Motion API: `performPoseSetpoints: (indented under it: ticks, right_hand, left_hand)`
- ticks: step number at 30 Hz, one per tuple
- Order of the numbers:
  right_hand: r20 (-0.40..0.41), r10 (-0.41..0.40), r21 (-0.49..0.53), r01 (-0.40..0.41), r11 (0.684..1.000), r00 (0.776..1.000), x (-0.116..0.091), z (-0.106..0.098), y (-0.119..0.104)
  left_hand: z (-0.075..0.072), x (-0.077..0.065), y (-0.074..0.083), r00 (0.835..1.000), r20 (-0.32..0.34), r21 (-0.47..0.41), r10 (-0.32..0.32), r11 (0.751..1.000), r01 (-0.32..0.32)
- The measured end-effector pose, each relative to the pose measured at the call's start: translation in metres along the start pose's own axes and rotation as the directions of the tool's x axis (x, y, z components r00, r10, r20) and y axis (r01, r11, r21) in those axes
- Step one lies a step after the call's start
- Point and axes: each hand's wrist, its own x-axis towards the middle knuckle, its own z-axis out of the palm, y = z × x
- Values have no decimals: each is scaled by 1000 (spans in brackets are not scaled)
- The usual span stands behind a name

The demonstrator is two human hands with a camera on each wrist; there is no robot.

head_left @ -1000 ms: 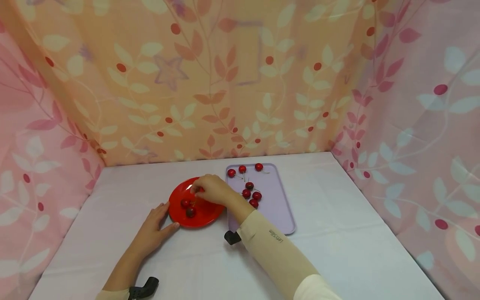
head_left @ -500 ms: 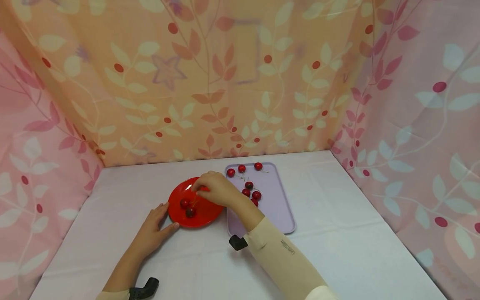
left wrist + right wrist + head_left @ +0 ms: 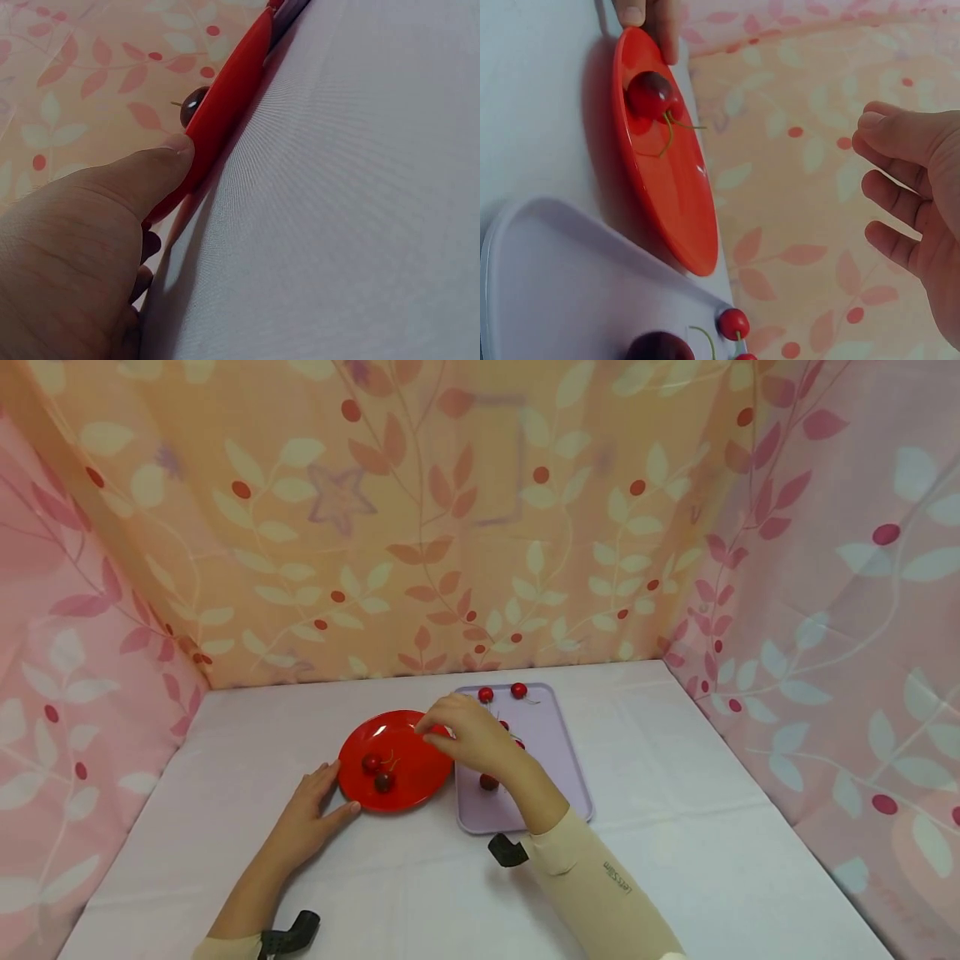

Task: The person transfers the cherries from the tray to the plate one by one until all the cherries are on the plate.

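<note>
Two dark red cherries with green stems lie on a round red plate [image 3: 420, 768]; one cherry [image 3: 384, 782] is darker, and the other cherry [image 3: 372, 763] sits just behind it. My left hand [image 3: 303, 822] rests at the plate's left rim, thumb and fingers spread, the thumb pressing the edge in the left wrist view. My right hand [image 3: 472, 731] hovers over the plate's right edge and the left part of a lilac tray [image 3: 551, 752]. Its fingers are loosely bent and hold nothing, as the right wrist view shows.
Several cherries lie on the tray, among them one [image 3: 518, 691] near its back edge and a dark one [image 3: 488, 782] by my right wrist; my right hand hides others. A white cloth [image 3: 675, 777] covers the table. Floral curtains [image 3: 420, 527] stand behind and at both sides.
My right hand has moved right and up from above the plate toward the tray, uncovering more of the plate and a dark cherry on the tray. My left hand has stayed at the rim.
</note>
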Motion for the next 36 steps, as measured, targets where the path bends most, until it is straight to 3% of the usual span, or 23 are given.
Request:
performPoseSetpoints:
  ticks: [8,27,36]
  right_hand:
    - [-104,-26,-20,24,999,994,-25,-13,10]
    - [-142,133,-55,-142,988,981,-83,-20,28]
    - [-124,165,-41,-171,984,979,-102,-14,46]
  left_hand:
    - [1,-1,-1,1000,-5,2,4,1000,-4]
    - [-1,1,-2,1000,0,2,1,1000,-1]
    - [3,2,-5,1000,-3,11,8,1000,-8]
